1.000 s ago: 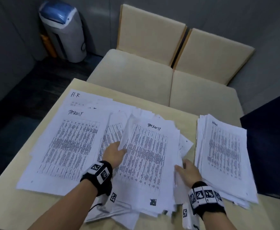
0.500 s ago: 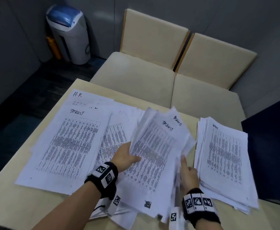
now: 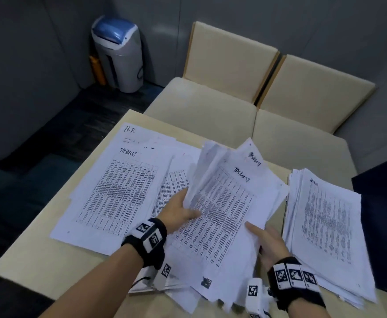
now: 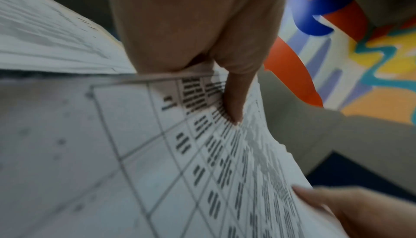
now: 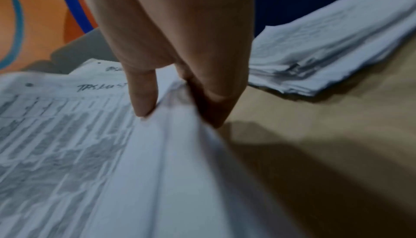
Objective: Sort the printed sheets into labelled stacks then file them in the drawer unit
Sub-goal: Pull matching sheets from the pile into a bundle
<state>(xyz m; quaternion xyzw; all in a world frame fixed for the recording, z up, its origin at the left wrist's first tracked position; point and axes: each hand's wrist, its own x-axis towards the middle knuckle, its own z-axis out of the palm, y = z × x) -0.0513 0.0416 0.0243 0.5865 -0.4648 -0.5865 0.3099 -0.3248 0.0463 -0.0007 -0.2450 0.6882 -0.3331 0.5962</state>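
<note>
A bundle of printed sheets (image 3: pixel 224 207) headed "Tasklist" is lifted and tilted over the middle of the table (image 3: pixel 38 253). My left hand (image 3: pixel 181 212) grips its left edge, thumb on top (image 4: pixel 234 99). My right hand (image 3: pixel 266 239) pinches its right edge between thumb and fingers (image 5: pixel 144 99). A flat stack (image 3: pixel 116 191) with the same heading lies to the left, over a sheet marked "H-R" (image 3: pixel 139 134). Another labelled stack (image 3: pixel 328 230) lies at the right. More loose sheets (image 3: pixel 183 292) lie under the bundle.
Two beige cushioned seats (image 3: pixel 210 104) stand beyond the far table edge. A grey bin with a blue lid (image 3: pixel 119 53) stands in the left corner. A dark blue object (image 3: pixel 385 214) borders the right stack.
Both hands have raised the middle bundle off the table and tipped its far end up and to the right. The camera view has shifted slightly.
</note>
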